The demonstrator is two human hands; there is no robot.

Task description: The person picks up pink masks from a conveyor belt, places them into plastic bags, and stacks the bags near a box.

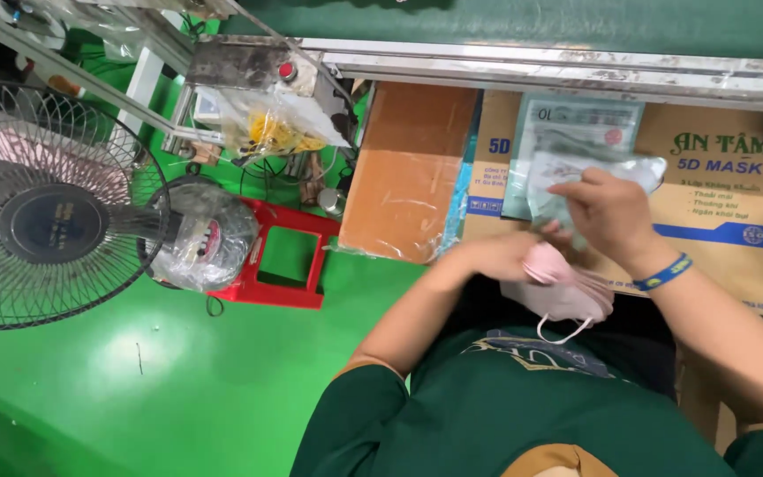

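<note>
Pink masks (562,291) in the left hand's (496,256) grip; right hand (607,212) grasps a clear pouch (576,172).

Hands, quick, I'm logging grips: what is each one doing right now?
Left hand: closed on a stack of pink masks.
Right hand: closed on a clear packaging bag.

left hand (498,256) curled low, right hand (607,212) raised, fingers pinched
</note>
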